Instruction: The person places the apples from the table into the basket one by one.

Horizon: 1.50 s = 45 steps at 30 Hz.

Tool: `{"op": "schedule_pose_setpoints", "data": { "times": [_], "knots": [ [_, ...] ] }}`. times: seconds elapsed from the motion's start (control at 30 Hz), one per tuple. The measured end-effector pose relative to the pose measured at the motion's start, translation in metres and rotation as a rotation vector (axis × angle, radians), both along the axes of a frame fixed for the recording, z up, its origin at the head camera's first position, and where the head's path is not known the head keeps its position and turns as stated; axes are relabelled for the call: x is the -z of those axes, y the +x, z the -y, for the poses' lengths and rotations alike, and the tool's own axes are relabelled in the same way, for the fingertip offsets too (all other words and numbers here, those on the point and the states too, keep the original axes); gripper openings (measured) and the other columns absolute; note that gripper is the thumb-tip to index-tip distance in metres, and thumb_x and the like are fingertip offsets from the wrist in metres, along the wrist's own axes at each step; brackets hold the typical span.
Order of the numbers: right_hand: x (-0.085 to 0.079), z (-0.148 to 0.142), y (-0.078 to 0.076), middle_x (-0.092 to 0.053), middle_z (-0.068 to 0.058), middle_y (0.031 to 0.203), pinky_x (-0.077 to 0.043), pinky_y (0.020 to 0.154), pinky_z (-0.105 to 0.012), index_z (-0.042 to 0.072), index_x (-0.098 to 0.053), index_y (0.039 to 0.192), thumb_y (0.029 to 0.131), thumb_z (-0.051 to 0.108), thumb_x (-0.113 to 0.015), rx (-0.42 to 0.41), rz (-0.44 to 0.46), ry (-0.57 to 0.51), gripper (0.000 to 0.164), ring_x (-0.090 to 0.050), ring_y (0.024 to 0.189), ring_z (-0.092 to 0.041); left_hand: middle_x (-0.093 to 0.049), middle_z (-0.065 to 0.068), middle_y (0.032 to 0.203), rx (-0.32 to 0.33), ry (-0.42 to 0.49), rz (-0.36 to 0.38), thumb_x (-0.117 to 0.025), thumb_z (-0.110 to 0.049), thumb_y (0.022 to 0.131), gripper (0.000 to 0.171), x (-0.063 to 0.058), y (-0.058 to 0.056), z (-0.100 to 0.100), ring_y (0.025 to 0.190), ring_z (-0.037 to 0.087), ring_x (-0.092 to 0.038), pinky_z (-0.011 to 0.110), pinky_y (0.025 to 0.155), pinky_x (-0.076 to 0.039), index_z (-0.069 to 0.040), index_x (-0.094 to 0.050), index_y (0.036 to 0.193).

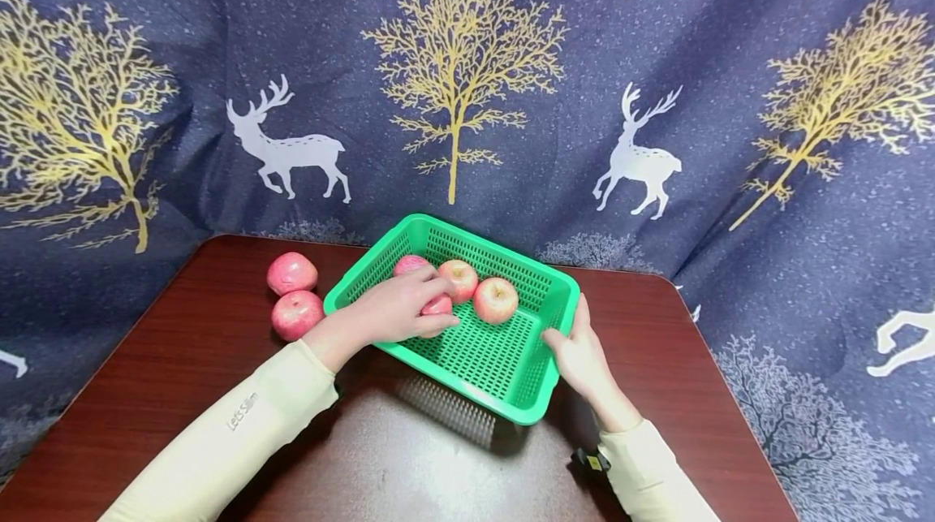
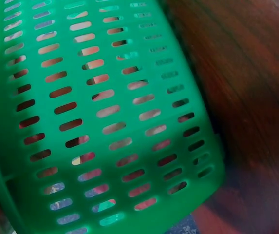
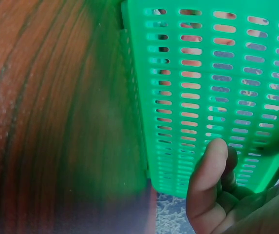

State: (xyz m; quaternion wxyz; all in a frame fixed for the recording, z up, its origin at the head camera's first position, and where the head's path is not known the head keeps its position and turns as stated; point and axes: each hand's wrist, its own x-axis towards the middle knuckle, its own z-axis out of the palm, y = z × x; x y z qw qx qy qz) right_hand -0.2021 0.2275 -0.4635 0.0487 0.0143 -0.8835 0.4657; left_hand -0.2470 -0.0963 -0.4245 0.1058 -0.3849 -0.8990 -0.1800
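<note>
A green perforated plastic basket [image 1: 529, 407] stands at the back of the table with several apples inside. My left hand [image 1: 402, 303] reaches over its front left rim and holds a red apple [image 1: 438, 305], partly hidden by the fingers. Beyond that hand lie a pink-red apple [image 1: 411, 264] and two paler ones, an apple [image 1: 458, 280] near the fingertips and an apple [image 1: 496, 300] further right. On the right side my right hand [image 1: 580, 351] grips the rim, thumb on the inner side. The left wrist view shows mostly the basket wall [image 2: 88, 131].
Left of the basket, two red apples sit close together on the brown table [image 1: 672, 392], a rear apple [image 1: 292, 273] and a front apple [image 1: 297, 315]. A dark blue curtain [image 1: 511, 165] with deer and trees hangs behind the table's back edge.
</note>
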Motion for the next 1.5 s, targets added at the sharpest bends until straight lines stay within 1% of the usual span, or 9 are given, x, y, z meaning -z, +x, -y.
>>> {"op": "schedule_pose_setpoints", "data": {
  "times": [0.23, 0.43, 0.6, 0.7, 0.83, 1.07, 1.2, 1.37, 1.5],
  "knots": [
    [-0.001, 0.0, 0.001, -0.055, -0.021, 0.127, -0.052, 0.077, -0.04, 0.019, 0.004, 0.158, 0.088, 0.019, -0.058, 0.001, 0.015, 0.007, 0.093, -0.062, 0.1, -0.027, -0.05, -0.008, 0.101, 0.025, -0.033, -0.004, -0.061, -0.06, 0.09, 0.037, 0.006, -0.004, -0.002, 0.084, 0.009, -0.05, 0.033, 0.073, -0.048, -0.031, -0.057, 0.113],
    [-0.004, 0.001, 0.0, -0.056, -0.02, 0.124, -0.052, 0.077, -0.041, 0.019, -0.001, 0.158, 0.087, 0.017, -0.058, -0.003, -0.009, 0.006, 0.091, -0.061, 0.099, -0.027, -0.049, -0.007, 0.098, 0.023, -0.067, 0.015, -0.057, -0.063, 0.091, 0.038, 0.005, -0.006, -0.003, 0.082, 0.01, -0.05, 0.034, 0.071, -0.047, -0.03, -0.056, 0.11],
    [-0.003, 0.001, 0.001, -0.054, -0.022, 0.128, -0.052, 0.078, -0.041, 0.018, 0.004, 0.158, 0.088, 0.019, -0.058, 0.005, 0.012, 0.009, 0.093, -0.061, 0.101, -0.027, -0.049, -0.006, 0.1, 0.033, -0.088, 0.021, -0.056, -0.064, 0.091, 0.038, 0.005, -0.007, -0.005, 0.085, 0.011, -0.051, 0.035, 0.073, -0.048, -0.03, -0.056, 0.109],
    [-0.003, 0.001, 0.001, -0.054, -0.022, 0.128, -0.052, 0.078, -0.041, 0.018, 0.003, 0.158, 0.088, 0.019, -0.058, 0.005, 0.007, -0.002, 0.093, -0.061, 0.101, -0.027, -0.049, -0.006, 0.103, 0.031, -0.09, 0.021, -0.056, -0.064, 0.091, 0.04, 0.006, -0.007, -0.006, 0.086, 0.011, -0.052, 0.036, 0.075, -0.049, -0.029, -0.057, 0.11],
    [-0.003, 0.001, 0.001, -0.055, -0.021, 0.126, -0.052, 0.077, -0.042, 0.017, -0.001, 0.158, 0.087, 0.017, -0.059, 0.0, -0.012, -0.012, 0.091, -0.061, 0.1, -0.027, -0.049, -0.006, 0.102, 0.031, -0.097, 0.027, -0.056, -0.065, 0.091, 0.04, 0.006, -0.008, -0.007, 0.085, 0.011, -0.051, 0.035, 0.074, -0.049, -0.029, -0.058, 0.108],
    [-0.003, 0.001, 0.001, -0.056, -0.022, 0.124, -0.053, 0.076, -0.04, 0.019, 0.002, 0.158, 0.088, 0.018, -0.058, 0.004, 0.007, -0.003, 0.092, -0.063, 0.098, -0.027, -0.048, -0.008, 0.1, 0.031, -0.128, 0.048, -0.056, -0.067, 0.09, 0.041, 0.006, -0.008, -0.008, 0.083, 0.008, -0.051, 0.032, 0.073, -0.048, -0.03, -0.058, 0.109],
    [-0.002, 0.001, 0.001, -0.056, -0.023, 0.124, -0.053, 0.075, -0.04, 0.016, 0.002, 0.158, 0.088, 0.018, -0.058, 0.001, 0.007, -0.005, 0.092, -0.063, 0.096, -0.027, -0.046, -0.008, 0.1, 0.028, -0.146, 0.058, -0.054, -0.068, 0.09, 0.041, 0.008, -0.009, -0.008, 0.081, 0.008, -0.05, 0.03, 0.072, -0.047, -0.031, -0.057, 0.109],
    [-0.002, 0.002, 0.0, -0.057, -0.023, 0.122, -0.053, 0.074, -0.04, 0.016, -0.001, 0.157, 0.087, 0.017, -0.058, -0.002, -0.006, -0.008, 0.09, -0.064, 0.095, -0.026, -0.046, -0.008, 0.101, 0.02, -0.154, 0.078, -0.054, -0.069, 0.089, 0.042, 0.007, -0.009, -0.009, 0.082, 0.008, -0.051, 0.032, 0.072, -0.047, -0.032, -0.056, 0.109],
    [-0.002, 0.001, -0.001, -0.058, -0.021, 0.12, -0.053, 0.074, -0.041, 0.016, -0.006, 0.157, 0.087, 0.016, -0.059, -0.005, -0.027, -0.008, 0.088, -0.063, 0.095, -0.026, -0.047, -0.007, 0.103, 0.032, -0.149, 0.097, -0.056, -0.067, 0.089, 0.043, 0.007, -0.009, -0.01, 0.086, 0.009, -0.051, 0.032, 0.074, -0.048, -0.03, -0.057, 0.111]
  ]
}}
